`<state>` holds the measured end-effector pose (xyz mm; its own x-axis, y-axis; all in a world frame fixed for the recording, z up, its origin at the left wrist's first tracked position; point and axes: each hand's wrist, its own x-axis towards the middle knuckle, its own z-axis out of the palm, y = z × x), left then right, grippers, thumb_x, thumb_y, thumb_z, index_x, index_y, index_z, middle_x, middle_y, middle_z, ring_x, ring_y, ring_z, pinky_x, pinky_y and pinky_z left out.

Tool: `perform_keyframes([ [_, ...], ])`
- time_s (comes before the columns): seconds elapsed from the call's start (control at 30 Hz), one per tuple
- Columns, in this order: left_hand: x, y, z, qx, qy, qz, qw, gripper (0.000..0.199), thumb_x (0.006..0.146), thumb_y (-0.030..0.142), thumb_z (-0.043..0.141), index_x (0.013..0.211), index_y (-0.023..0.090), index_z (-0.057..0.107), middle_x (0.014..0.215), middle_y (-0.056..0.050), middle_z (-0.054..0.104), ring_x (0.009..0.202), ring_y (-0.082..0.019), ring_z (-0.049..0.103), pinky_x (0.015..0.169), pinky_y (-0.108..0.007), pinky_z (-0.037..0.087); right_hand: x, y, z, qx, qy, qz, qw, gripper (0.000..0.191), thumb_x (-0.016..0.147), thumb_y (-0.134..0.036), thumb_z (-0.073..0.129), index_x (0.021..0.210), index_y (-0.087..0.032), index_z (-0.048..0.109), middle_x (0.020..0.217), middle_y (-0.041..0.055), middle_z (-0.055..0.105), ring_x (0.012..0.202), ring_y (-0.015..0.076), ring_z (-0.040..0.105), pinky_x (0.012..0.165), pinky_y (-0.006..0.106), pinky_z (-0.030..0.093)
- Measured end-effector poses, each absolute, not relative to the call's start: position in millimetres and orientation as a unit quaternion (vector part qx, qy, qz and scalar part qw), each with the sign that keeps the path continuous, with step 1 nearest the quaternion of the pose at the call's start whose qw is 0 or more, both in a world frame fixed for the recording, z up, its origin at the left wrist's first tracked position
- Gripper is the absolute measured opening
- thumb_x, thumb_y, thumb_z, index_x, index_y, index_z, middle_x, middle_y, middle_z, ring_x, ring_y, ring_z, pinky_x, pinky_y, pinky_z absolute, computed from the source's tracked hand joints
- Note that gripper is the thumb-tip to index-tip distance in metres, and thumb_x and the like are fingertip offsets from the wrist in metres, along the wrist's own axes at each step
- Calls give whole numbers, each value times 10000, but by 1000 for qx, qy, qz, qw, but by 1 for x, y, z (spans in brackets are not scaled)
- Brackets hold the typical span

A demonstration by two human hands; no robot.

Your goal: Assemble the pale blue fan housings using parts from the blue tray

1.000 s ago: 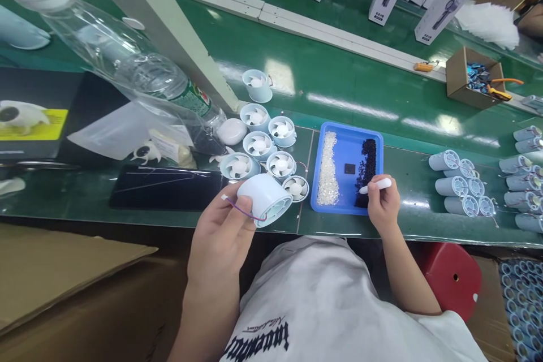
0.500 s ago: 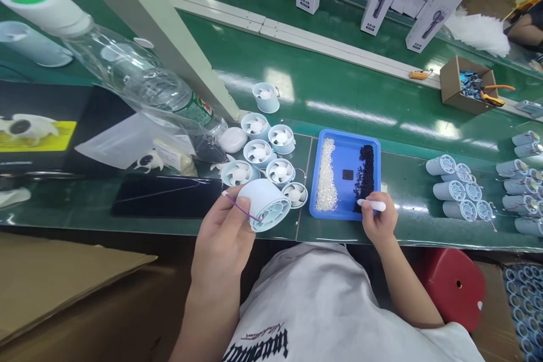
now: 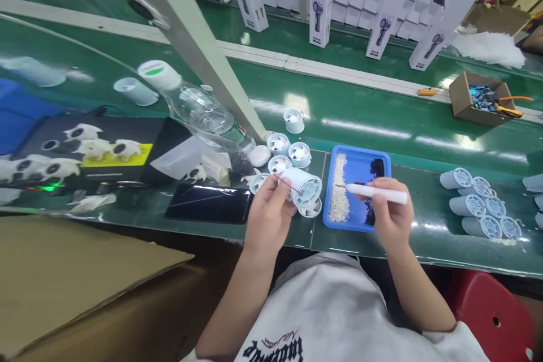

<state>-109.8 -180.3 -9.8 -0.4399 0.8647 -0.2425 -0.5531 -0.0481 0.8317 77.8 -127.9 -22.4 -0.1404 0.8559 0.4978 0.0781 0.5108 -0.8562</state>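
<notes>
My left hand [image 3: 268, 218] is closed round a light-blue cylindrical fan housing [image 3: 306, 185], its spoked end facing right. A thin reddish-purple wire runs across the housing by my thumb. In my right hand [image 3: 393, 220] is a white pen-shaped tool [image 3: 379, 192] with a thin metal tip. It lies level above the blue tray [image 3: 358, 167], tip pointing left over the small white pieces [image 3: 339, 206]. Small black pieces [image 3: 376, 168] line the tray's right side, partly hidden by the tool and hand. Several fan housings [image 3: 300, 154] with white blades stand behind my left hand.
A black phone [image 3: 207, 203], a plastic bottle [image 3: 207, 110] and white animal-shaped parts [image 3: 125, 149] are to the left. A slanted post [image 3: 203, 51] rises behind. More housings [image 3: 469, 205] stand at right, below a cardboard box [image 3: 479, 104]. A red stool [image 3: 494, 317] is lower right.
My right hand has lifted the tool off the black pieces, and its tip now points left towards the housing. My view has turned left. The housing stays in my left hand.
</notes>
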Motion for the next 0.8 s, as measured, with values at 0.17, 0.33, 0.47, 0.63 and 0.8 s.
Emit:
perform_keyframes([
  [0.17, -95, -172, -5, 160, 481, 700, 503, 523, 585, 563, 886, 773, 173, 592, 721, 16, 567, 624, -99, 531, 538, -183, 450, 74, -153, -9, -277, -666, 383, 576, 130, 953, -272, 593, 1080, -253, 571, 961, 58, 609, 898, 216, 690, 620, 359, 642],
  [0.33, -84, -171, -3, 170, 475, 699, 507, 527, 606, 572, 877, 751, 183, 552, 696, 33, 525, 592, -81, 472, 508, -172, 403, 74, -152, -12, -251, -656, 398, 591, 177, 947, -194, 592, 1116, -247, 591, 1017, 60, 603, 842, 179, 686, 652, 361, 656],
  [0.47, -80, -173, -2, 177, 476, 702, 500, 519, 628, 556, 874, 737, 180, 532, 700, 35, 510, 610, -79, 459, 541, -175, 418, 76, -152, -13, -254, -658, 393, 590, 189, 941, -188, 599, 1119, -251, 595, 1017, 61, 603, 872, 193, 687, 651, 364, 655],
  [0.63, -77, -175, -3, 188, 489, 680, 513, 523, 648, 590, 848, 760, 180, 543, 678, 45, 480, 575, -66, 416, 512, -166, 379, 77, -151, -17, -260, -672, 381, 580, 164, 946, -205, 584, 1104, -252, 585, 1001, 67, 626, 865, 201, 693, 646, 363, 636],
  [0.8, -80, -168, 3, 225, 520, 706, 426, 463, 679, 532, 838, 744, 201, 520, 676, 46, 490, 549, -67, 429, 470, -183, 372, 71, -151, -20, -347, -706, 333, 520, 56, 912, -239, 632, 961, -229, 608, 727, -7, 643, 560, 119, 596, 493, 224, 481],
])
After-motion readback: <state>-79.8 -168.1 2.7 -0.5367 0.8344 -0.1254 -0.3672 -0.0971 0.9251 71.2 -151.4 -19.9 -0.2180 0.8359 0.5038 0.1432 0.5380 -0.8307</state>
